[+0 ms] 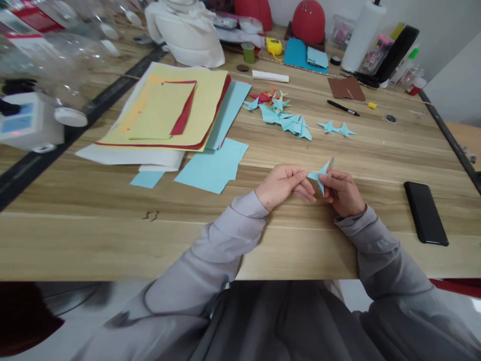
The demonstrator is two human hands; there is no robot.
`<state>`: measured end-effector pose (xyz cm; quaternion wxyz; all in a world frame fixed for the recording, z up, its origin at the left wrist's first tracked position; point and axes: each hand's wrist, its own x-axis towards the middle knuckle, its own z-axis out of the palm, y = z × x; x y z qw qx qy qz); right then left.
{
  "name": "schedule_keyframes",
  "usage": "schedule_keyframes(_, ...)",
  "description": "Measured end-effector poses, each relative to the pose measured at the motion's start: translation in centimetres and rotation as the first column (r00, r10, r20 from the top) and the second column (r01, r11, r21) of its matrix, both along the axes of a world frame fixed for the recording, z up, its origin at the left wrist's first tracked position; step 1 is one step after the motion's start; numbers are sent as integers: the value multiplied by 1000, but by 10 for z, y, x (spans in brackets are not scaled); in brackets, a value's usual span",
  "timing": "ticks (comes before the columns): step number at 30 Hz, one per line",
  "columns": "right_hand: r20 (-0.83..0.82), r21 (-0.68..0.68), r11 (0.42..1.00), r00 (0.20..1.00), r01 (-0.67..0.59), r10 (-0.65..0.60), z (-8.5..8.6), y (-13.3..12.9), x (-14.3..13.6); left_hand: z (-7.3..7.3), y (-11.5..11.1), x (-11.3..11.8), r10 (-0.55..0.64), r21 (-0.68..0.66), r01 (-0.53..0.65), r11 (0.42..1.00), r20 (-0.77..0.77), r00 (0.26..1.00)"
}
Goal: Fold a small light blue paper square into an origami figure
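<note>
A small light-blue folded paper crane [319,176] is held between my two hands above the table. My left hand [287,185] pinches its left tip between thumb and fingers. On the other side, my right hand [342,190] is closed on the crane's body. A thin grey pointed blade with a bit of orange [331,164] sticks up from behind the right fingers; its lower part is hidden, and its kind is unclear. Beyond the hands lie two joined blue paper cranes [336,128] and a pile of folded blue, red and orange cranes [283,118].
Stacked yellow and red paper [128,120] lies at left, with loose blue sheets [214,168] beside it. A black phone [426,213] rests at right. Farther back are a black pen [342,108], brown paper [345,88] and a yellow tape measure [274,46]. Plastic bottles [63,55] crowd the left.
</note>
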<state>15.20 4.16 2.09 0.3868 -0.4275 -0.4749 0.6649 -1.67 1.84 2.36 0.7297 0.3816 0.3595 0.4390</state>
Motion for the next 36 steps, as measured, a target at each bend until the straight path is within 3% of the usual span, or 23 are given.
schedule_keyframes(4, -5, -22, 1000, 1000, 10, -10, 1, 1, 1, 3, 0, -5, -15, -30, 16, 999, 24, 1000)
schedule_keyframes(9, 4, 2, 999, 999, -37, 37, -3, 2, 2, 0, 1, -1, 103, -31, -105, 994, -78, 992)
schedule_keyframes(12, 8, 34, 991, 991, -130, 130, -7, 1, 2, -3, 0, 5, 89, 68, -79, 995, -169, 982)
schedule_keyframes(15, -15, 42, 977, 978, -209, 210, -10, 0, 1, -4, -1, 6, 152, 216, -89, 972, -297, 943)
schedule_keyframes(18, -10, 45, 970, 971, -238, 238, -11, 0, 1, -5, -1, 4, 189, 274, -100, 957, -320, 928)
schedule_keyframes(24, -1, 115, 981, 987, -157, 159, -6, 1, 4, -7, 2, 3, 262, 156, -233, 960, -204, 943)
schedule_keyframes(31, 160, 336, 926, 979, -173, 125, -3, -1, 2, -6, 2, 3, 208, 68, -199, 978, -181, 961)
schedule_keyframes(36, 154, 329, 929, 980, -170, 124, -5, -2, 1, -7, 1, 2, 203, 135, -172, 976, -258, 945)
